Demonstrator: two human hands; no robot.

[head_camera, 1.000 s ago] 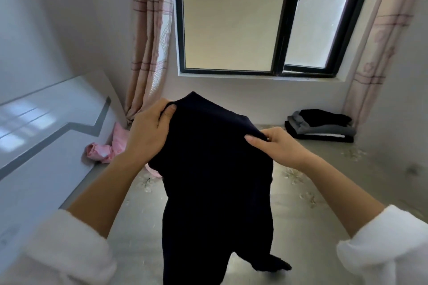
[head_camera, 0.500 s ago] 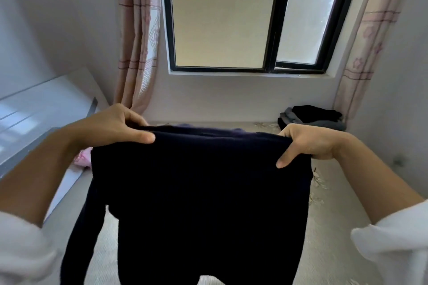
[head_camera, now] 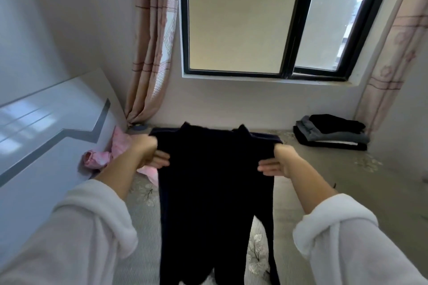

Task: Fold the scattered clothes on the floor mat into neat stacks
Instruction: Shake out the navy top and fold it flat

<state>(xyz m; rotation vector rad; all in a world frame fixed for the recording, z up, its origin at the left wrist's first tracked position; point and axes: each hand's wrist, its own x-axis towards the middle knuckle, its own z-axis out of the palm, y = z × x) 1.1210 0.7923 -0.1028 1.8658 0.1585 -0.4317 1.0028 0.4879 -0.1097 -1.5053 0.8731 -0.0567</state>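
The limp dark navy fabric garment [head_camera: 215, 180] was gripped at both upper edges by the left hand [head_camera: 151, 156] and right hand [head_camera: 276, 163]; it was judged light, soft, best held there.

The white panel [head_camera: 46, 145] left of the window [head_camera: 234, 18] was glossy. The dark garment [head_camera: 215, 180] below the window was matt cloth, the floor mat [head_camera: 301, 194] woven.

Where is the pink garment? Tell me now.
The pink garment lies crumpled at left in the head view, against the white panel, beyond the left hand.
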